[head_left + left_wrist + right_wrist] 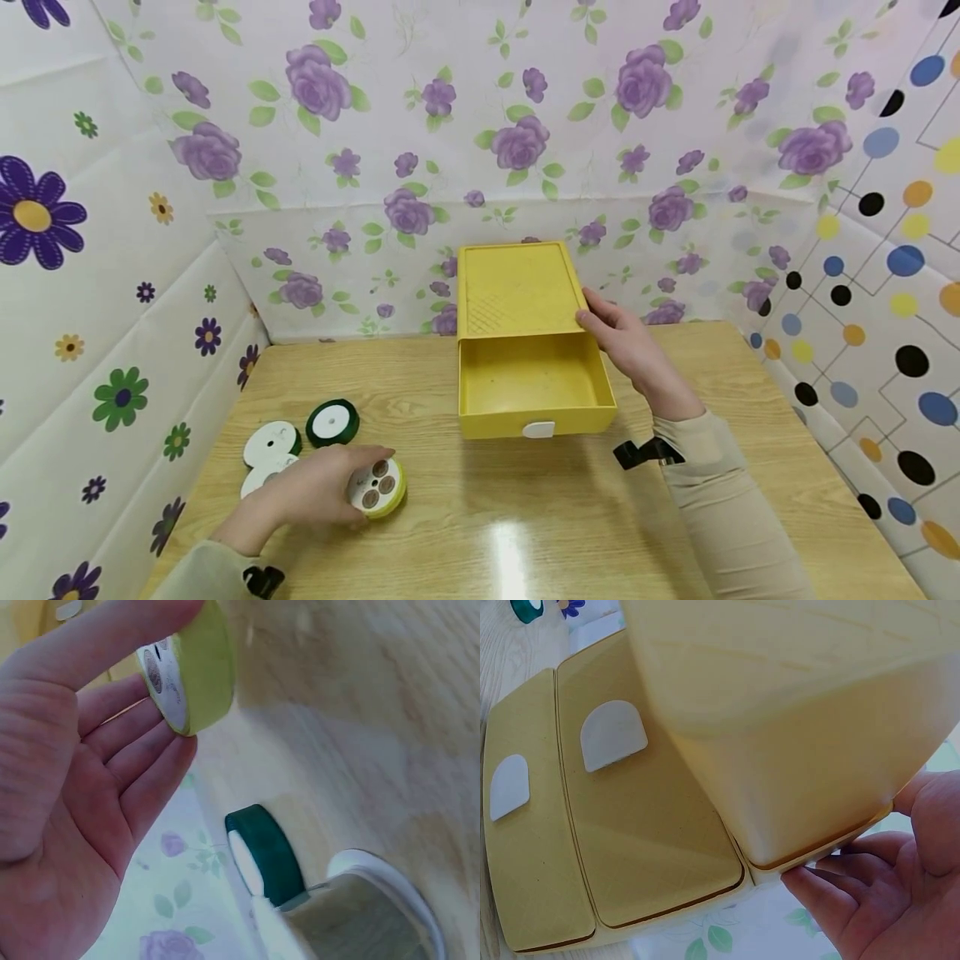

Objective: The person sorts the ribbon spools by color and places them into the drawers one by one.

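My left hand (318, 487) grips a spool of yellow ribbon (386, 492) by its edge, thumb on one side and fingers on the other. Its white label face with brown circles looks upward in the head view. In the left wrist view the yellow ribbon (206, 671) shows between thumb and fingertips. My right hand (630, 350) holds the front right corner of a yellow drawer cabinet (521, 287). Its top drawer (532, 379), with a white tab handle (538, 429), is pulled out, and I see only its bare floor. Two lower drawers (652, 832) are closed in the right wrist view.
Left of my left hand lie a dark green ribbon spool (333, 422) and white-faced spools (272, 442), one partly covered by the hand. The wooden table (435, 550) meets a flowered cloth wall (360, 208) behind the cabinet. Patterned cloth also stands along both sides.
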`<act>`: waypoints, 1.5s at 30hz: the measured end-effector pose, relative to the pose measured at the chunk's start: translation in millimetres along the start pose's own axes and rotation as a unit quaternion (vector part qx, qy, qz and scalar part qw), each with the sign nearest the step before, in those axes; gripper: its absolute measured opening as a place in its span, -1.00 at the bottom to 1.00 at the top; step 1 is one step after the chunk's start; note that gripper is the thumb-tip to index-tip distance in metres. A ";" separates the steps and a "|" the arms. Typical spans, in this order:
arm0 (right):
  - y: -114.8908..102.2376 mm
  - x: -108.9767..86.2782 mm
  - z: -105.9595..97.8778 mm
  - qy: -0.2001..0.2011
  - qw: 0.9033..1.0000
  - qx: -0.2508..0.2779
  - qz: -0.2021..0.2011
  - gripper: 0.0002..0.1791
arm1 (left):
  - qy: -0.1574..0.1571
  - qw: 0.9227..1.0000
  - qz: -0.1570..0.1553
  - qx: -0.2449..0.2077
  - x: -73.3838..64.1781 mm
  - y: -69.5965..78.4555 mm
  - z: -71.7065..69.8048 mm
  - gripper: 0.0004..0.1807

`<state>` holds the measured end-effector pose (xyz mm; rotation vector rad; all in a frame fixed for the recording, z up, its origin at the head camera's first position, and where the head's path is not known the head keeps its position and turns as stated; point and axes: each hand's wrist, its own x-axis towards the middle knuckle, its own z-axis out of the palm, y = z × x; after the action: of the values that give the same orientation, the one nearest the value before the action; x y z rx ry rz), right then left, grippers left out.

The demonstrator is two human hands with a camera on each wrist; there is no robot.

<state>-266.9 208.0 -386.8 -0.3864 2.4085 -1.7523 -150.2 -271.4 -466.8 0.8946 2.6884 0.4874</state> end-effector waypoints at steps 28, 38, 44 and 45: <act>0.8 -0.8 -0.3 0.002 1.000 0.006 0.002 -0.24 | 0.108 0.991 0.076 -0.003 15.7 63.9 -65.9 0.02; 0.0 -0.6 0.3 0.002 1.000 0.008 0.000 -0.25 | 0.158 0.983 0.094 0.002 26.0 87.5 -79.7 0.02; -1.0 -1.6 0.7 0.005 1.000 0.003 0.002 -0.25 | 0.214 0.967 0.139 -0.021 36.1 99.0 -91.1 0.05; -1.2 -1.8 0.9 0.005 1.000 0.002 0.002 -0.25 | 0.225 0.963 0.147 -0.025 37.9 101.1 -93.1 0.05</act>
<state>-264.8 207.4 -386.0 -0.3714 2.4102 -1.7614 -158.9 -193.2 -347.8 1.3152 2.9253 0.9182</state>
